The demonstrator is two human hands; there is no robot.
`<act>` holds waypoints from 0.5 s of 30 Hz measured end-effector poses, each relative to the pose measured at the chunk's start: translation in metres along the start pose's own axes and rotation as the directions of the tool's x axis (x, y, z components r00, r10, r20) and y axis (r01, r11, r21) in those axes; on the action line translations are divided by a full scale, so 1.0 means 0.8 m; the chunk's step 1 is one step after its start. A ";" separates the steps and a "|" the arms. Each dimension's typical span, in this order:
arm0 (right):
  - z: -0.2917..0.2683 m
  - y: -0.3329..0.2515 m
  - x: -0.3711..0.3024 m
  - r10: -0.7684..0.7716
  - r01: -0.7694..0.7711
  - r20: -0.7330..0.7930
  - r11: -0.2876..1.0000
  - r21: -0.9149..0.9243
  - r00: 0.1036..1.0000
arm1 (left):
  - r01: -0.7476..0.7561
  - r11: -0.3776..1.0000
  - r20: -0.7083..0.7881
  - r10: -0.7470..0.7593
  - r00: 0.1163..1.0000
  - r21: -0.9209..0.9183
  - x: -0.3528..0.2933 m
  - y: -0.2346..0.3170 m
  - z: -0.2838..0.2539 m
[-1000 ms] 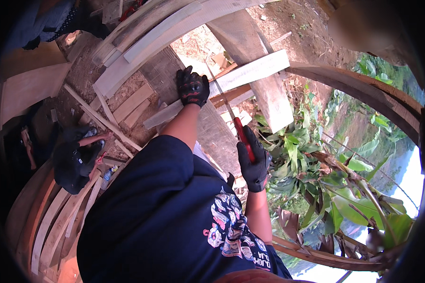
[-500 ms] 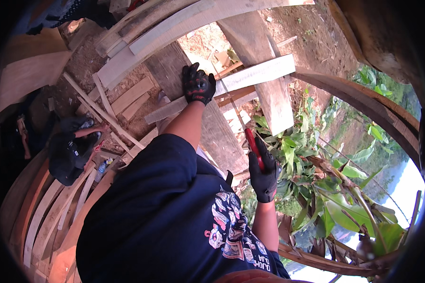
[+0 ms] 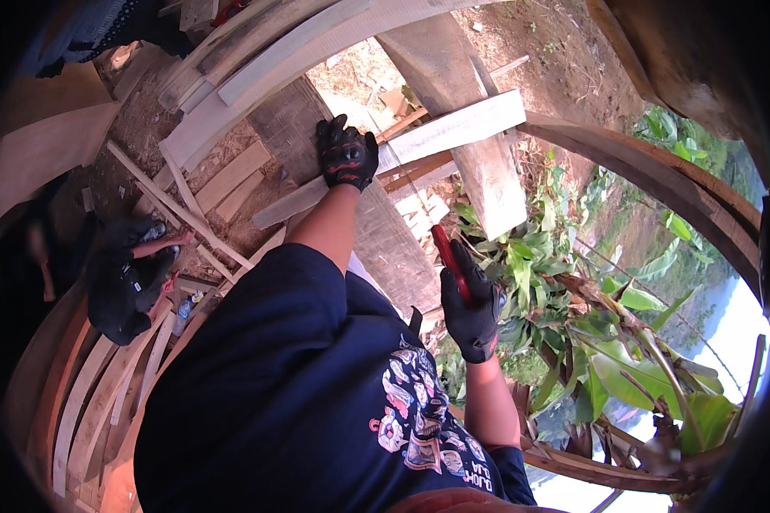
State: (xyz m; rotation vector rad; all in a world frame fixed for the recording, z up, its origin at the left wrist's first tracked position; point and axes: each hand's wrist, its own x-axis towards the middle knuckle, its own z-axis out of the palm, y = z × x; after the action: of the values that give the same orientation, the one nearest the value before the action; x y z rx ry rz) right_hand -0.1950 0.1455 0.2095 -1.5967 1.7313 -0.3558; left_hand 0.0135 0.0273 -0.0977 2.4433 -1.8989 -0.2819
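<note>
Your left hand, in a black glove with red marks [image 3: 348, 155], lies back upward over a long, pale, squared wooden beam [image 3: 455, 131], its fingers bent and a little spread; the palm side is hidden, so I cannot tell whether it grips the wood or only presses on it. Your right hand, in a matching black glove [image 3: 472, 306], is closed around the handle of a red-handled hand saw with a thin metal blade [image 3: 446, 254]. The saw slants up and to the left from your fist, and its faint, blurred blade crosses the beam just to the right of your left hand. How deep the teeth sit in the wood is too unclear to tell.

The beam rests across a wide, weathered grey-brown plank [image 3: 393, 244] under your left hand and a second broad, brown plank with a pale end [image 3: 436, 64] farther right. The beam's right end sticks out past that second plank. Long, pale stacked boards [image 3: 274, 73] run beyond your left hand, with light wood scraps scattered on the ground near them.

To your left, well apart from the saw, a person in black clothing [image 3: 124, 286] sits low among timber pieces. Green, broad-leaved plants [image 3: 530, 265] grow just beyond your right hand.
</note>
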 end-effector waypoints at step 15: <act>0.037 -0.012 -0.019 0.003 -0.003 -0.035 1.000 0.006 0.999 | -0.006 0.998 0.023 0.007 1.000 -0.057 0.000 0.003 -0.016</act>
State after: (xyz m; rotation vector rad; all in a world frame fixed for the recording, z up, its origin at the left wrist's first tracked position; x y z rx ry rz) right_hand -0.1685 0.1661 0.2004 -1.5925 1.7571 -0.3897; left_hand 0.0129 0.0256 -0.0849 2.4075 -1.8805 -0.3598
